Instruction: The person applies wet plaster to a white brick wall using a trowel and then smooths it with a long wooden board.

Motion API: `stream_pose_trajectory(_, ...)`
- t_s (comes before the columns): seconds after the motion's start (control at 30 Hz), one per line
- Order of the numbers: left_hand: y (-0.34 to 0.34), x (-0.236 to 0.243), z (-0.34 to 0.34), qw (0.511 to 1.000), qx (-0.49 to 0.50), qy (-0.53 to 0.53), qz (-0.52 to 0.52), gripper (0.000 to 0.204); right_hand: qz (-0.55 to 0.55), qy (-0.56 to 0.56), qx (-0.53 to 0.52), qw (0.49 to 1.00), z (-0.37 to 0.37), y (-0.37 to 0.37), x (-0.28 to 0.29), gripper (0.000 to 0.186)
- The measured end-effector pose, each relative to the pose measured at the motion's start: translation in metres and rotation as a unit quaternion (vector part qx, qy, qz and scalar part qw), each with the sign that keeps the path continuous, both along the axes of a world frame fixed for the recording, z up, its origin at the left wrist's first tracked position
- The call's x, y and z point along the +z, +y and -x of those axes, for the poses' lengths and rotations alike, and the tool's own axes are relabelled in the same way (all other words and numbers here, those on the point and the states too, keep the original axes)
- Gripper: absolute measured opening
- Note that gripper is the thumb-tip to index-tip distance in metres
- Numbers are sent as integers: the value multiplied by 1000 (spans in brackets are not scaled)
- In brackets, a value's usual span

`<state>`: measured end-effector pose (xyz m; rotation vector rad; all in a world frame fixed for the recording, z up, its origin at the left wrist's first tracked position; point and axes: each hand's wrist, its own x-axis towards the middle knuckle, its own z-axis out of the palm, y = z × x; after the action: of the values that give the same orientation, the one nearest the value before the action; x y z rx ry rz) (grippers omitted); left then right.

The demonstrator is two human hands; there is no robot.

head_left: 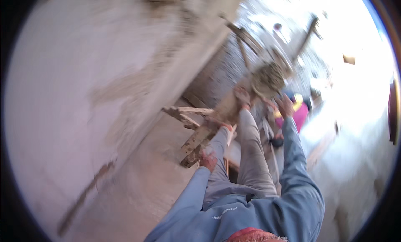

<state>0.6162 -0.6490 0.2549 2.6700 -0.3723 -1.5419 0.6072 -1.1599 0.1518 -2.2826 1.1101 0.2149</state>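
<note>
My left hand (209, 160) hangs beside my left leg, close to the near end of a mud-caked wooden plank (194, 142). Blur hides its fingers, and whether it touches the wood I cannot tell. My right arm reaches forward, and my right hand (285, 106) is open, fingers stretched out, by the near right side of a round pan of wet grey mortar (268, 80). The pan rests on the plank's far part, ahead of my bare feet (242, 96). Both feet stand on the raised plank.
A partly plastered wall (104, 75) rises on the left. Wooden trestle legs (184, 114) stick out beneath the plank. Below on the right, a person in magenta and yellow (298, 112) is close to the pan. More timber (307, 35) stands farther off, in bright glare.
</note>
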Motion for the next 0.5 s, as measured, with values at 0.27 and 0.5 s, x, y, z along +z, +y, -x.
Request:
stream_pose_trajectory(0.27, 28, 100, 6, 960, 238, -78, 122, 43, -40, -224, 318, 920, -146, 48, 273, 25)
stream_pose_trajectory(0.5, 60, 145, 32, 779, 558, -182, 223, 41, 12, -325, 643, 694, -303, 252, 567, 20)
